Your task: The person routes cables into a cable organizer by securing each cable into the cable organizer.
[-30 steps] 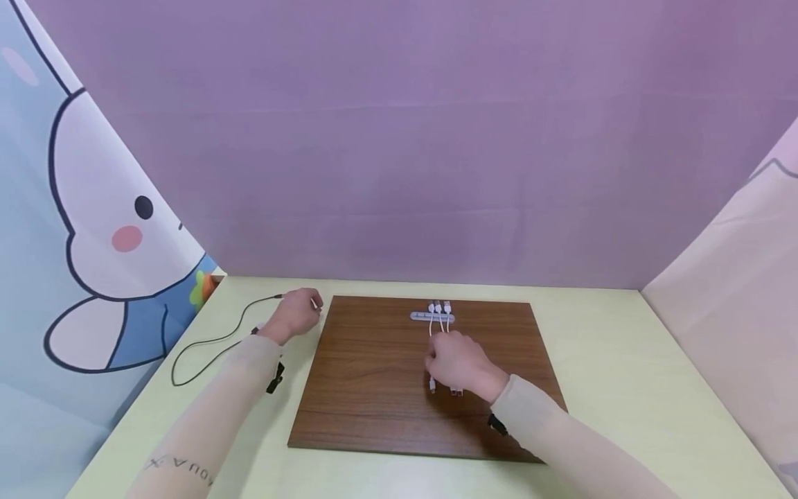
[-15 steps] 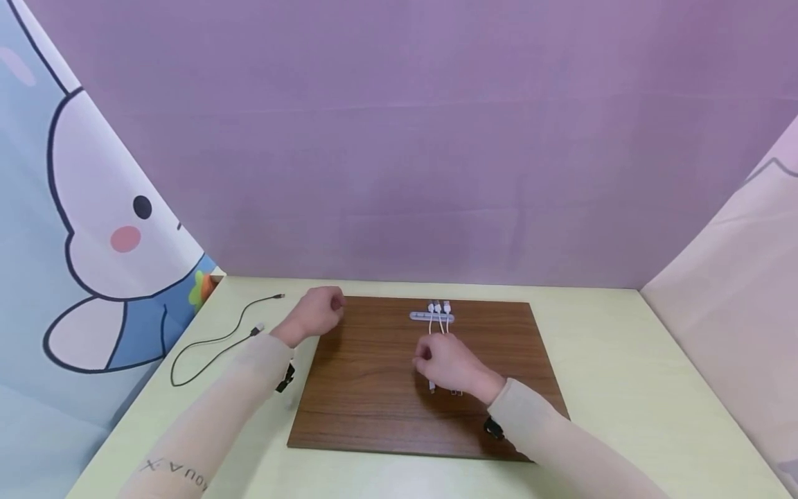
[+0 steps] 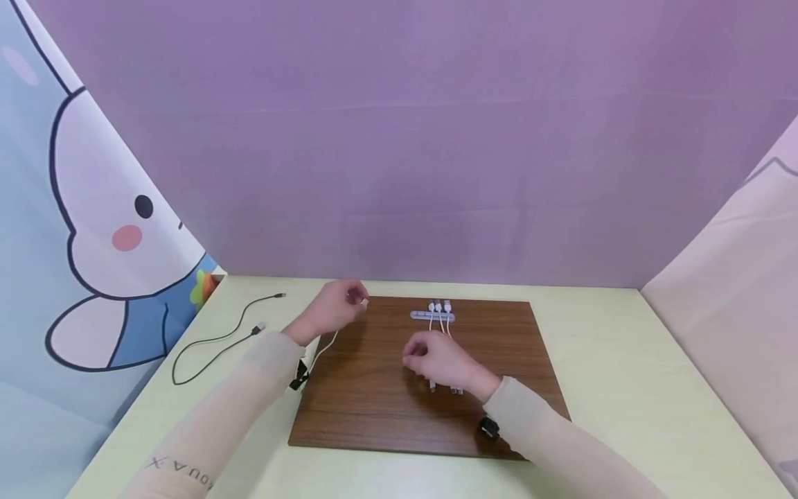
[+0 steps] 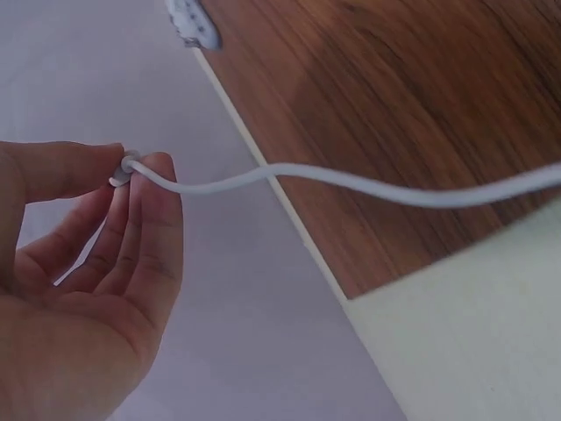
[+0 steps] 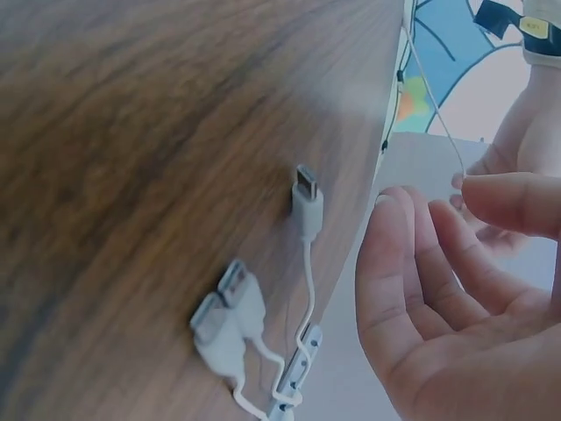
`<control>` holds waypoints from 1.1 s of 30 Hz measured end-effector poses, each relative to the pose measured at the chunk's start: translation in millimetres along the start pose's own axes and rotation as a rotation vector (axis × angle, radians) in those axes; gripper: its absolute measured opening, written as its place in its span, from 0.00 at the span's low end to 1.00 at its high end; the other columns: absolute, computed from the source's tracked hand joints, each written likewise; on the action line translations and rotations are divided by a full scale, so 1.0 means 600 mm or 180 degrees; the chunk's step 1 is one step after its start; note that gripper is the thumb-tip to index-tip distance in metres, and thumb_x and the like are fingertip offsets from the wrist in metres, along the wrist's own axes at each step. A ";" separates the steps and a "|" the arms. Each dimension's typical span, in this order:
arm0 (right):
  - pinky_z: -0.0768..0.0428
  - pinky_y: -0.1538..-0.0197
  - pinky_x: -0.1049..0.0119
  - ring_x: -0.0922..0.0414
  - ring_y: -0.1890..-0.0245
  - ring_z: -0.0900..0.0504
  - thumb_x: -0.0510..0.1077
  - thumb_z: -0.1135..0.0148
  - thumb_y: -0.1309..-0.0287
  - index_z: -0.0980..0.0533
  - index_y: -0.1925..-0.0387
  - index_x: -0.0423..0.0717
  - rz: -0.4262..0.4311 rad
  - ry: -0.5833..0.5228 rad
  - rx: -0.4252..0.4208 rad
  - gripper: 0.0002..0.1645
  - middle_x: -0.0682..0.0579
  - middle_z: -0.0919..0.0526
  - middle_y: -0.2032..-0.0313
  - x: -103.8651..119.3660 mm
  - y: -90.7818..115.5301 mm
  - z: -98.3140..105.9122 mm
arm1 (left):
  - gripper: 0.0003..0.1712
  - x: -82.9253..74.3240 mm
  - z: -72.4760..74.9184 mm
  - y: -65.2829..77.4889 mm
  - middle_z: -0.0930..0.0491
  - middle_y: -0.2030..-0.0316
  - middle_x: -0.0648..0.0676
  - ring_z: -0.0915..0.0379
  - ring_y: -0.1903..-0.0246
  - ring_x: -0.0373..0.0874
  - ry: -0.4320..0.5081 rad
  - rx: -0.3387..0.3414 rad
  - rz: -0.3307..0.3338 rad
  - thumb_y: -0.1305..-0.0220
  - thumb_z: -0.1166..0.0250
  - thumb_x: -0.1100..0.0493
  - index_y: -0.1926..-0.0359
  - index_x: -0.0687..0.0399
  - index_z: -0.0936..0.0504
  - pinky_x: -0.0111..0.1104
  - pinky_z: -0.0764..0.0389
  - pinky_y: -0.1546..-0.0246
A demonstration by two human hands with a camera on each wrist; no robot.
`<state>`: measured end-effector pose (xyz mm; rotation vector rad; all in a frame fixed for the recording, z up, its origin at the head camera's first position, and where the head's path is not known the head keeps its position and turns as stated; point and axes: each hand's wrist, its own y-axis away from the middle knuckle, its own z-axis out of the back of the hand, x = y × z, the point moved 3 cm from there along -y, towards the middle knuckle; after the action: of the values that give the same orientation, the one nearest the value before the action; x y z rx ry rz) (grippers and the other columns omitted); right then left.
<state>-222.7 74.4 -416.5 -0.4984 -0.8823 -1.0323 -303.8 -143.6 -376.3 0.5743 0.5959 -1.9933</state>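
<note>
My left hand (image 3: pixel 333 308) pinches the plug end of a white charging cable (image 4: pixel 351 182) between thumb and fingertips, above the board's left back part. The plug is mostly covered by the fingers; the cord trails toward the wrist. My right hand (image 3: pixel 439 360) hovers over the middle of the wooden board (image 3: pixel 368 395), fingers loosely bent, thumb apart, holding nothing. Beneath and beside it, several white cables run from a pale cable clip (image 3: pixel 420 316) at the board's back. In the right wrist view, their small plugs (image 5: pixel 307 206) lie on the wood.
A black USB cable (image 3: pixel 215 339) lies in a loop on the pale yellow table (image 3: pixel 623 388), left of the board. Behind the table hangs a purple cloth (image 3: pixel 399 173). Cartoon-printed cloth (image 3: pixel 100 263) covers the left side.
My left hand has moved right from the table onto the board's back left, bringing the white cable along. The right hand has shifted slightly left, away from the clipped cables.
</note>
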 end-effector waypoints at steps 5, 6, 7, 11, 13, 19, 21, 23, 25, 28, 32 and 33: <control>0.18 0.71 0.60 0.47 0.71 0.16 0.39 0.37 0.34 0.19 0.59 0.38 -0.0037 -0.0087 -0.0078 0.07 0.46 0.16 0.69 -0.002 -0.004 0.000 | 0.09 -0.020 -0.005 -0.005 0.18 0.62 0.57 0.20 0.62 0.49 0.0270 -0.0019 -0.0012 0.37 0.34 0.68 0.55 0.65 0.19 0.37 0.17 0.62; 0.18 0.70 0.60 0.48 0.71 0.17 0.39 0.37 0.34 0.19 0.59 0.39 -0.0051 -0.0096 -0.0106 0.06 0.47 0.16 0.69 -0.003 -0.005 0.000 | 0.09 -0.024 -0.006 -0.006 0.17 0.61 0.57 0.19 0.62 0.49 0.0324 -0.0024 0.0001 0.36 0.34 0.68 0.55 0.64 0.19 0.36 0.17 0.62; 0.18 0.70 0.61 0.49 0.70 0.17 0.39 0.37 0.34 0.19 0.59 0.40 -0.0064 -0.0096 -0.0138 0.06 0.48 0.16 0.69 -0.004 -0.006 0.000 | 0.09 -0.027 -0.008 -0.008 0.17 0.60 0.57 0.19 0.62 0.49 0.0382 -0.0028 0.0015 0.36 0.35 0.68 0.55 0.64 0.19 0.35 0.17 0.63; 0.17 0.69 0.61 0.48 0.69 0.16 0.39 0.36 0.33 0.19 0.61 0.43 -0.0119 -0.0179 -0.0179 0.04 0.47 0.16 0.69 -0.006 -0.009 0.000 | 0.09 -0.036 -0.016 -0.014 0.17 0.60 0.58 0.18 0.62 0.51 0.0647 -0.0050 0.0105 0.34 0.35 0.67 0.53 0.64 0.19 0.35 0.16 0.65; 0.16 0.69 0.61 0.47 0.69 0.16 0.40 0.36 0.33 0.19 0.60 0.42 -0.0144 -0.0218 -0.0175 0.04 0.48 0.17 0.69 -0.006 -0.010 0.000 | 0.09 -0.040 -0.020 -0.017 0.18 0.60 0.57 0.18 0.62 0.51 0.0727 -0.0091 0.0119 0.34 0.35 0.66 0.53 0.63 0.19 0.35 0.15 0.65; 0.15 0.68 0.58 0.47 0.69 0.16 0.40 0.35 0.34 0.20 0.59 0.40 -0.0189 -0.0331 -0.0172 0.07 0.44 0.16 0.69 -0.007 -0.012 -0.002 | 0.09 -0.052 -0.030 -0.024 0.18 0.60 0.55 0.19 0.60 0.48 0.0741 -0.0243 0.0084 0.32 0.35 0.63 0.52 0.60 0.19 0.36 0.16 0.63; 0.15 0.67 0.57 0.47 0.69 0.16 0.41 0.35 0.34 0.20 0.59 0.39 -0.0186 -0.0367 -0.0173 0.07 0.44 0.16 0.68 -0.006 -0.013 -0.004 | 0.10 -0.055 -0.033 -0.025 0.19 0.60 0.55 0.19 0.61 0.48 0.0785 -0.0264 0.0098 0.32 0.35 0.63 0.52 0.59 0.19 0.36 0.16 0.63; 0.14 0.67 0.57 0.46 0.69 0.15 0.40 0.34 0.34 0.20 0.59 0.38 -0.0185 -0.0422 -0.0175 0.08 0.44 0.16 0.68 -0.005 -0.014 -0.006 | 0.10 -0.058 -0.036 -0.026 0.19 0.61 0.55 0.19 0.61 0.48 0.0852 -0.0297 0.0126 0.32 0.35 0.62 0.52 0.59 0.19 0.36 0.16 0.63; 0.14 0.66 0.57 0.45 0.68 0.15 0.40 0.34 0.34 0.20 0.58 0.37 -0.0200 -0.0491 -0.0197 0.09 0.42 0.16 0.68 -0.004 -0.016 -0.006 | 0.10 -0.064 -0.039 -0.027 0.19 0.61 0.55 0.19 0.62 0.48 0.0948 -0.0310 0.0146 0.32 0.35 0.63 0.52 0.59 0.20 0.37 0.16 0.62; 0.14 0.67 0.57 0.43 0.66 0.15 0.40 0.35 0.34 0.20 0.56 0.35 -0.0250 -0.0639 -0.0251 0.11 0.39 0.16 0.66 -0.001 -0.018 -0.005 | 0.10 -0.074 -0.043 -0.033 0.19 0.61 0.55 0.19 0.62 0.47 0.1073 -0.0322 0.0137 0.32 0.35 0.63 0.52 0.59 0.20 0.38 0.17 0.62; 0.13 0.66 0.58 0.41 0.64 0.15 0.40 0.36 0.34 0.21 0.52 0.32 -0.0294 -0.0820 -0.0277 0.15 0.35 0.16 0.62 -0.001 -0.021 -0.005 | 0.10 -0.085 -0.049 -0.039 0.19 0.60 0.54 0.20 0.62 0.47 0.1166 -0.0298 0.0107 0.32 0.34 0.63 0.51 0.58 0.20 0.41 0.16 0.60; 0.13 0.66 0.58 0.42 0.64 0.14 0.40 0.36 0.34 0.21 0.51 0.32 -0.0300 -0.0851 -0.0275 0.15 0.36 0.16 0.62 -0.001 -0.022 -0.006 | 0.10 -0.087 -0.050 -0.040 0.19 0.60 0.54 0.20 0.61 0.47 0.1180 -0.0299 0.0106 0.32 0.34 0.63 0.51 0.57 0.20 0.41 0.17 0.59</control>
<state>-232.9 66.1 -419.7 -0.6842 -1.1094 -1.1091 -297.3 -80.2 -363.5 0.8984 0.8928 -1.8278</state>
